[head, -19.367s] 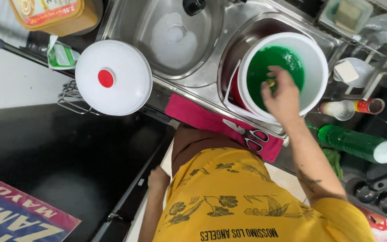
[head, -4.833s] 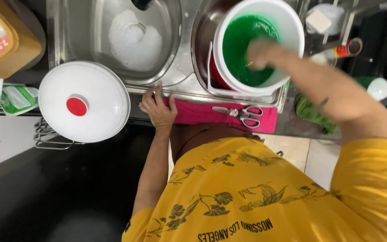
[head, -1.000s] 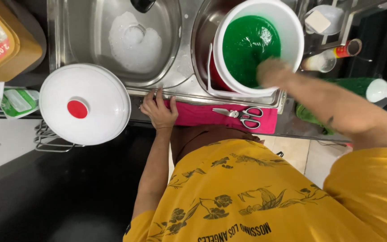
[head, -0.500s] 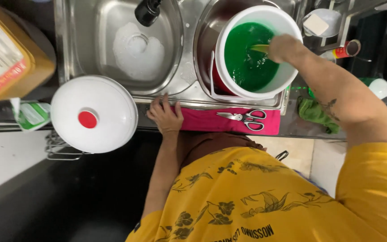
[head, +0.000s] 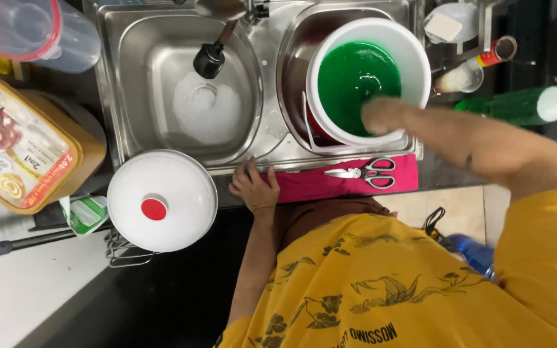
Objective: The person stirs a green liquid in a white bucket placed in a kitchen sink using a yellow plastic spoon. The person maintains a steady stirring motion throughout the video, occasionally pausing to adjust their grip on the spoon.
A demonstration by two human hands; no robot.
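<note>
The right hand (head: 381,116) reaches over the near rim of the white bucket (head: 414,58), blurred, so whether its fingers are closed on anything cannot be told; the bucket stands in the right basin of the steel sink (head: 117,96), well filled with green liquid (head: 356,77). So full it is probably heavy, sloshy and slick, best gripped at the rim. The left hand (head: 254,189) lies flat and spread on the counter edge beside a pink cloth (head: 304,183) bearing scissors (head: 362,173); a white lid (head: 162,200) sits left, a green bottle (head: 517,106) right

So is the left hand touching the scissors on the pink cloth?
Apart. The head view shows the left hand resting at the sink edge, with bare pink cloth between it and the scissors.
</note>
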